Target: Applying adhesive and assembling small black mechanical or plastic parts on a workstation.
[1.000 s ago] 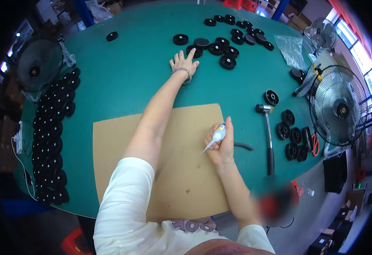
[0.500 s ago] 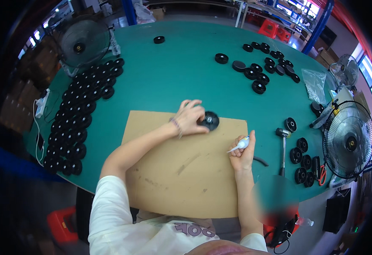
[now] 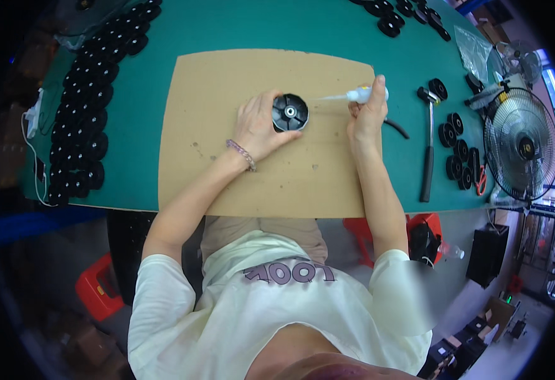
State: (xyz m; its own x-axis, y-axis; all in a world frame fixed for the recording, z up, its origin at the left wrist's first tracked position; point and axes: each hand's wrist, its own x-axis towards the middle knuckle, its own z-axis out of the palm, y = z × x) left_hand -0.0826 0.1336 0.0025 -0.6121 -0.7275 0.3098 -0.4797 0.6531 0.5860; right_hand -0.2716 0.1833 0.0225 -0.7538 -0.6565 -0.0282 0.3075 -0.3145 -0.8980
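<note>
My left hand is closed around the side of a black wheel with a spoked face and a metal-ringed hub in the middle. The hub side faces up, above a brown cardboard sheet. To the right, my right hand grips a small whitish squeeze bottle. Its thin nozzle points left at the wheel, with a gap between the tip and the rim.
Many black wheels stand in rows along the left of the green table. At right lie a hammer, several wheels, red-handled scissors, a curved dark piece, a clear plastic bag and a fan.
The view has tilted down. My left hand has brought the wheel from the cardboard's far edge toward me. The bottle has turned in my right hand, its nozzle now aimed left at the wheel.
</note>
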